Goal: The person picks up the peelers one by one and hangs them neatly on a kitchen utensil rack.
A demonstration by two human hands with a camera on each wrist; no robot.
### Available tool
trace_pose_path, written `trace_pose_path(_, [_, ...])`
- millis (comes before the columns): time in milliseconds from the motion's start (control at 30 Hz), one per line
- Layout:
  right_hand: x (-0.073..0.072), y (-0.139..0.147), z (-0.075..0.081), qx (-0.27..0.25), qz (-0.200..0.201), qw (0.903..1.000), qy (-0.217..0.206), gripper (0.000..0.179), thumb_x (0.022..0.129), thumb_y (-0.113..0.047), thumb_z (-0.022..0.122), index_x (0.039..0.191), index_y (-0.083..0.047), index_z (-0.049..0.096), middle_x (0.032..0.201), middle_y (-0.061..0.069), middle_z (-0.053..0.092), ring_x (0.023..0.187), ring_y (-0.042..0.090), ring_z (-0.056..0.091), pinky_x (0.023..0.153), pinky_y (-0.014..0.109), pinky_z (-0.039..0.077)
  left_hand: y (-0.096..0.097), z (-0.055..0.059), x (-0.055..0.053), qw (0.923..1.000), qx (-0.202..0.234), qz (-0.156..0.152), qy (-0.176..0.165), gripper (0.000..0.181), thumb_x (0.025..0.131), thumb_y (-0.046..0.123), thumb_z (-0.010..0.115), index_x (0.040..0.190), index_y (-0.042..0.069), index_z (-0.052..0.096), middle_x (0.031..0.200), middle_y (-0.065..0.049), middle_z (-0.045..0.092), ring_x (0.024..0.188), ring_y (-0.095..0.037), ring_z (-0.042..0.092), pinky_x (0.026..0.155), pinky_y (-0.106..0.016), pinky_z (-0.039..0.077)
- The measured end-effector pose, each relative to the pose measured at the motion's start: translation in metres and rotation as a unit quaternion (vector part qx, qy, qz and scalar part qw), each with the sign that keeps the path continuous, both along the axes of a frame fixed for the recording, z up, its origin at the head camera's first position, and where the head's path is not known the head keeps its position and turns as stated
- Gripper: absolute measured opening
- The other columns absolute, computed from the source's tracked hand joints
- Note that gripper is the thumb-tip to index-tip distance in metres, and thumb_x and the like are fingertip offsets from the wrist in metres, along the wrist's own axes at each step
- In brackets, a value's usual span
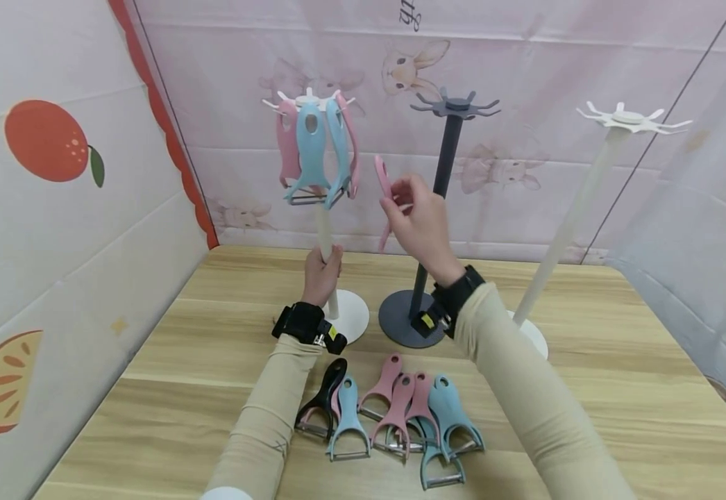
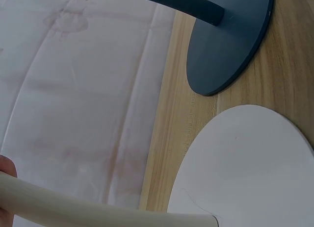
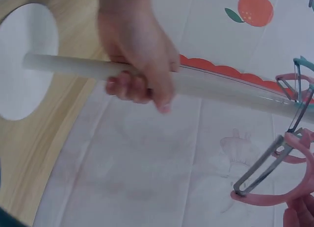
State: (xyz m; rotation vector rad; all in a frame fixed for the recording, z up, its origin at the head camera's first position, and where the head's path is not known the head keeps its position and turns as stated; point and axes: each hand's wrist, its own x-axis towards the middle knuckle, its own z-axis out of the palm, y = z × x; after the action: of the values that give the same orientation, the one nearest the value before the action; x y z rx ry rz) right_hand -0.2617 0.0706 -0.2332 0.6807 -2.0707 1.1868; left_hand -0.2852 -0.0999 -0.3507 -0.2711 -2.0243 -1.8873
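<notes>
a person works with two bare hands at a wood-grain table (image 1: pixel 169 403) bearing three stands. the left hand (image 1: pixel 322 271) has its fingers curled round the pole of the left white stand (image 1: pixel 324 232), above the round base; the right wrist view shows the same hold from the side. the right hand (image 1: pixel 422 219) is raised, its thumb and fingers pinching a pink peeler (image 1: pixel 382 175), seen nearly edge-on in the head view, handle uppermost. this held peeler is in the air, just to the right of the hanging peelers and apart from them, between the left white stand and the dark grey stand (image 1: pixel 447 160). in the right wrist view its metal blade and curved pink frame appear beside the lower ends of the hanging group.

on the hooks of the left white stand hang a left pink peeler (image 1: pixel 288 142), a front blue peeler (image 1: pixel 310 149), a second blue peeler (image 1: pixel 339 146) and, at the right edge, another pink peeler (image 1: pixel 353 149), all with blades downward. the right white stand (image 1: pixel 556 243) is at the far side, its base partly hidden by the right sleeve (image 1: pixel 532 389).

in front of the bases, near the table's front, lies a loose cluster: a black peeler (image 1: pixel 325 392) at left, a light blue peeler (image 1: pixel 348 417) beside it, several overlapping pink peelers (image 1: pixel 402 403), and further blue peelers (image 1: pixel 447 403) at right. behind the stands hangs a pale pink cloth (image 1: pixel 363 132) printed with rabbits.
</notes>
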Motion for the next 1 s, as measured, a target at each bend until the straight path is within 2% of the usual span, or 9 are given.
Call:
trace_pose_path(233, [-0.023,-0.022,0.034,-0.048,0.005,0.9973,-0.055,0.023,0.088,-0.006,0.057,0.108,0.004,0.051,0.101,0.015,0.061,0.085,0.020,0.059,0.072,0.025,0.047,-0.001,0.000,0.002,1.0000,0.002,0.002,0.000,0.021,0.096,0.011,0.045,0.076,0.004,0.045,0.060,-0.005,0.042,0.052,-0.012,0.039,0.054,-0.027,0.033])
trace_pose_path(400, [-0.033,-0.031,0.050,-0.062,0.007,0.9947,-0.082,0.024,0.089,-0.008,0.057,0.110,0.001,0.050,0.104,0.013,0.060,0.090,0.018,0.058,0.077,0.022,0.045,-0.002,-0.002,0.001,0.9999,-0.007,0.004,0.008,0.021,0.095,0.011,0.046,0.075,0.004,0.045,0.060,-0.004,0.042,0.052,-0.012,0.039,0.053,-0.027,0.033])
trace_pose_path(533, [-0.040,-0.035,0.059,-0.055,0.002,0.9946,-0.088,0.024,0.089,-0.009,0.057,0.110,0.000,0.050,0.105,0.011,0.060,0.092,0.017,0.058,0.079,0.019,0.044,-0.002,-0.004,-0.002,0.9998,-0.012,0.005,0.015,0.022,0.095,0.011,0.046,0.075,0.004,0.046,0.059,-0.004,0.043,0.051,-0.011,0.039,0.053,-0.027,0.033])
trace_pose_path(767, [-0.053,-0.039,0.074,-0.029,0.031,0.9931,-0.110,0.024,0.090,-0.009,0.054,0.113,-0.002,0.050,0.107,0.009,0.060,0.096,0.015,0.057,0.081,0.019,0.044,-0.004,-0.024,-0.022,0.9997,-0.017,0.018,0.005,0.024,0.095,0.017,0.048,0.075,0.005,0.046,0.060,-0.003,0.044,0.052,-0.015,0.040,0.054,-0.029,0.034])
trace_pose_path(933, [-0.059,-0.039,0.081,-0.002,0.065,0.9880,-0.140,0.025,0.091,-0.009,0.054,0.115,-0.003,0.048,0.109,0.009,0.059,0.097,0.015,0.056,0.081,0.022,0.045,-0.005,-0.022,-0.020,0.9994,-0.028,0.022,-0.001,0.024,0.096,0.015,0.046,0.074,0.006,0.045,0.060,-0.002,0.044,0.053,-0.014,0.040,0.053,-0.028,0.034])
trace_pose_path(1000, [-0.061,-0.040,0.083,0.009,0.072,0.9860,-0.150,0.026,0.091,-0.010,0.053,0.116,-0.004,0.048,0.110,0.009,0.059,0.098,0.015,0.056,0.082,0.023,0.046,-0.004,-0.016,-0.015,0.9995,-0.025,0.018,-0.001,0.023,0.096,0.013,0.046,0.074,0.006,0.045,0.060,-0.002,0.043,0.053,-0.014,0.040,0.053,-0.028,0.034])
